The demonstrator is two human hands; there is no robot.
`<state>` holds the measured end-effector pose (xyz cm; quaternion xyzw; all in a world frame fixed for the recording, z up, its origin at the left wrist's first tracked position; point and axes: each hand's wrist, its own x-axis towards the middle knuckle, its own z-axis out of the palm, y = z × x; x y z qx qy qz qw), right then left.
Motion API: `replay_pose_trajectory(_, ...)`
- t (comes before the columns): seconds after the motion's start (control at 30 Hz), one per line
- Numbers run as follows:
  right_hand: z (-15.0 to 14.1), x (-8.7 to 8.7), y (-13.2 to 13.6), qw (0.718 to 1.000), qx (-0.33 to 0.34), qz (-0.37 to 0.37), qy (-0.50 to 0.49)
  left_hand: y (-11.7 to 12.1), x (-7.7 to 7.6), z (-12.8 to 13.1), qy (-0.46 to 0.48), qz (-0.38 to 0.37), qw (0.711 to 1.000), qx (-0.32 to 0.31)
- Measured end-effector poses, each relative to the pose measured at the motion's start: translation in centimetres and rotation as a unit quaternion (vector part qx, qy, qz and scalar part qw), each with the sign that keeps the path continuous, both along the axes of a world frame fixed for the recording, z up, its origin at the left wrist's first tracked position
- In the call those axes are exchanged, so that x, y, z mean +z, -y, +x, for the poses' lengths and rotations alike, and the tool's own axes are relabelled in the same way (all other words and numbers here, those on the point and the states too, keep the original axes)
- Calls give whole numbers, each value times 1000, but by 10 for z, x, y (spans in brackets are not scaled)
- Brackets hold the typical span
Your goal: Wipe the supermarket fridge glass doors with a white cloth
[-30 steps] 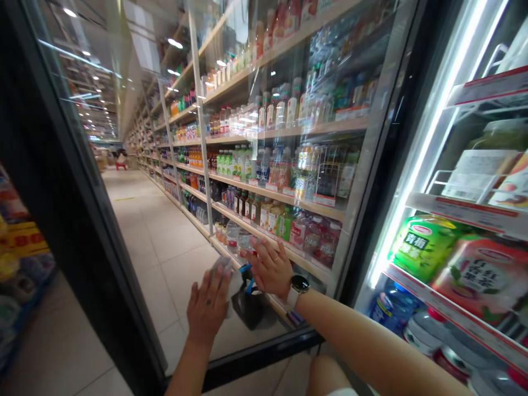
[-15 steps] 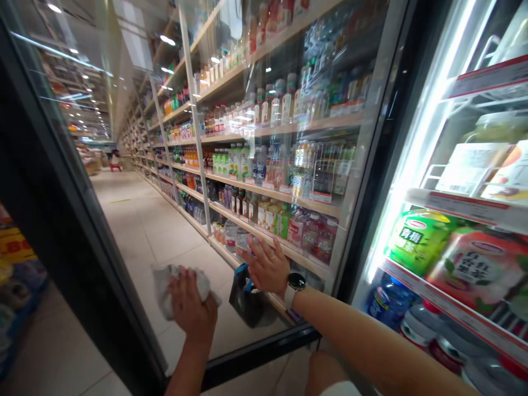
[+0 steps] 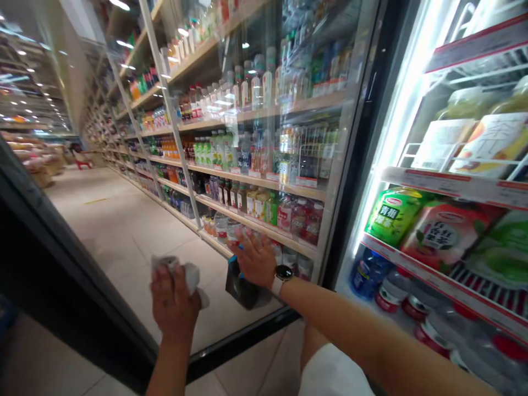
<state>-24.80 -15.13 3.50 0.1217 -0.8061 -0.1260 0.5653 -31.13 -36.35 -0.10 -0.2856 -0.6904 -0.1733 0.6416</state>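
Note:
A glass cooler door (image 3: 231, 324) with a black frame stands swung open in front of me. My left hand (image 3: 174, 300) is shut on a crumpled white cloth (image 3: 190, 276) against the pane. My right hand (image 3: 256, 258) lies flat on the glass with its fingers apart, holding nothing, and a round-faced watch (image 3: 284, 273) sits on that wrist. Just below the right hand is a dark bag (image 3: 243, 287) with blue parts. I cannot tell whether it is behind the glass or reflected in it.
To the right, the lit cooler shelves hold green drink packs (image 3: 391, 217) and bottled water (image 3: 367, 273). Rows of bottled drinks (image 3: 251, 181) fill the shelves behind the glass. A tiled aisle floor (image 3: 111, 220) runs off to the far left.
My left hand has moved left across the glass, with the cloth now bunched in it. The view has turned right. My right hand remains flat on the pane.

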Motion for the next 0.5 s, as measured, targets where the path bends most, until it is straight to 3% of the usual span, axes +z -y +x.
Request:
replay_pose_trajectory(0.1, -1, -31, 12, 997, -33, -48, 54, 9, 12, 4, 40, 49, 998, 3)
replay_pose_trajectory(0.2, -5, -52, 18, 995, -42, -68, 61, 4, 12, 11, 69, 78, 995, -12)
replay_pose_trajectory(0.33, -7, -56, 17, 997, -32, -73, 13, -23, -2, 18, 50, 66, 996, -42)
replay_pose_trajectory(0.5, -2, -54, 14, 997, -29, -75, -7, -47, -9, 19, -12, -74, 992, -98)
